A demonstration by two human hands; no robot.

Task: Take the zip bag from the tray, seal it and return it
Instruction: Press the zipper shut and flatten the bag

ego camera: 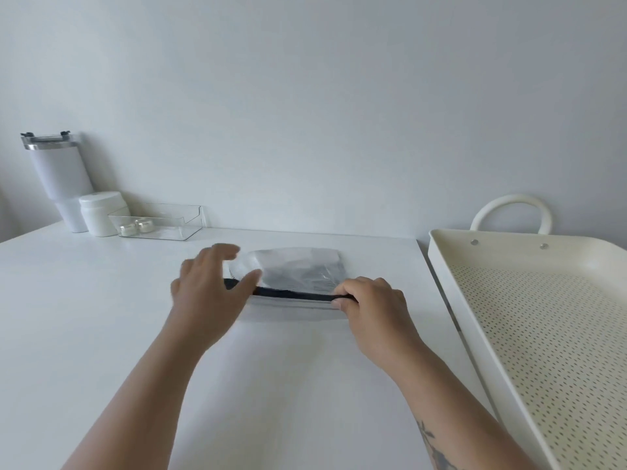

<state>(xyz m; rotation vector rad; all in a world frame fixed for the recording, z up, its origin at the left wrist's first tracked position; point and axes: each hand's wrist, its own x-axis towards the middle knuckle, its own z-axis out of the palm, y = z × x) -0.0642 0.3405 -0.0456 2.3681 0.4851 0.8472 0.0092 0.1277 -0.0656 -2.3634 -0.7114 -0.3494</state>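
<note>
Right hand [369, 301] pinches zip bag [298, 266] edge; left hand [207, 286] perhaps presses.

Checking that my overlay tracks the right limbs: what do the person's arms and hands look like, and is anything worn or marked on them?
The left forearm and right forearm are bare, with no sleeves in view. The left hand and right hand wear no gloves, and no ring or watch shows. A dark, leaf-like tattoo marks the right forearm near the bottom edge.
</note>
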